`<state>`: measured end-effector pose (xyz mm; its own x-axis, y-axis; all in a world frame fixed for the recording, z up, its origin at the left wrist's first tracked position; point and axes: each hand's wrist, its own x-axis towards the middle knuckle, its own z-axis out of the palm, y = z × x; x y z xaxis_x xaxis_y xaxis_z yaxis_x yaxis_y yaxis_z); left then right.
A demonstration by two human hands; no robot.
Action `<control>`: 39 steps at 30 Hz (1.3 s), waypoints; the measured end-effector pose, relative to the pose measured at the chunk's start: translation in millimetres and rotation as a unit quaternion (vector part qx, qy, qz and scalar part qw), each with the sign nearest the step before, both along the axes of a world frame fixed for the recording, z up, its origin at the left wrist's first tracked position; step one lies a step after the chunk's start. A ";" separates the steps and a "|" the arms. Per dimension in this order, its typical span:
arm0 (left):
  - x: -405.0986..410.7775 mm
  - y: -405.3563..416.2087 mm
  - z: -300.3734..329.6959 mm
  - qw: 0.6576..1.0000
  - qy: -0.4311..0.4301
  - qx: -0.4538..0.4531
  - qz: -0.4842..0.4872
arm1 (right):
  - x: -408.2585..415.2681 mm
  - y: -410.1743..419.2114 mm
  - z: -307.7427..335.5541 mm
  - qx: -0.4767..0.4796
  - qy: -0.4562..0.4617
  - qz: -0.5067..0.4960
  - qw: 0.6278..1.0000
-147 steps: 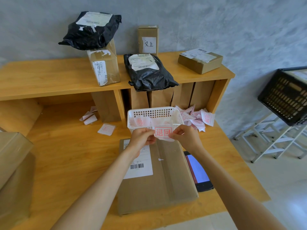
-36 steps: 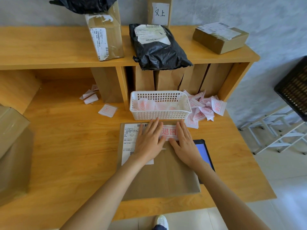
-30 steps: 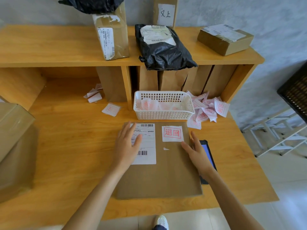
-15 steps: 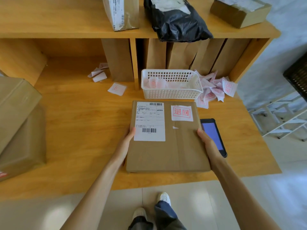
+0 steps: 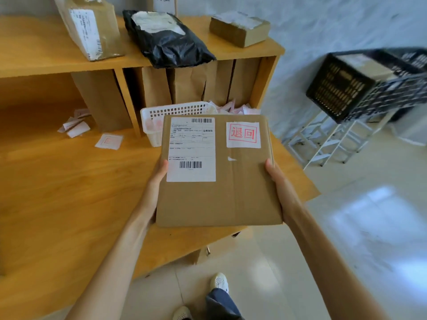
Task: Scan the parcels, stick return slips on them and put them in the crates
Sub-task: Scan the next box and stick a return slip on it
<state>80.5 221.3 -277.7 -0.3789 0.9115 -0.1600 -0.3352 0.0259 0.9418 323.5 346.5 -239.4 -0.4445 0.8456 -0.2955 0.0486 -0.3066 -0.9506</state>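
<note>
Open floor (image 5: 346,227) lies to the right of the bench (image 5: 69,192), nothing standing on it up to the white rack (image 5: 335,144) under the black crate (image 5: 360,86). One box already sits in that crate, room showing beside it. Ahead, the white basket (image 5: 175,112) and shelf uprights (image 5: 129,100) block the way.

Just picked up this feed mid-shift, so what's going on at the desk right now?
A person holds a flat cardboard parcel off the desk, the left hand on one side edge, the right hand on the other. Its shipping label and a red-stamped return slip are on top. A black crate on a white stand sits to the right, one box already in it. More parcels wait on the shelf.
</note>
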 end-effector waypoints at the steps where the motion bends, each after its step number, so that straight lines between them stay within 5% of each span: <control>1: 8.9 10.3 11.8 1.000 0.011 0.014 -0.015 | 12.0 3.6 9.8 0.018 0.002 -0.013 1.000; 13: 146.3 136.2 130.4 0.979 0.038 0.097 -0.173 | 178.6 55.5 108.7 0.127 0.060 -0.147 0.979; 21: 308.5 240.2 192.6 0.963 0.048 0.147 -0.221 | 344.6 113.1 168.1 0.216 0.074 -0.218 0.949; 39: 520.6 466.8 246.7 0.943 0.039 0.174 -0.283 | 553.4 300.9 204.2 0.298 0.023 -0.275 0.914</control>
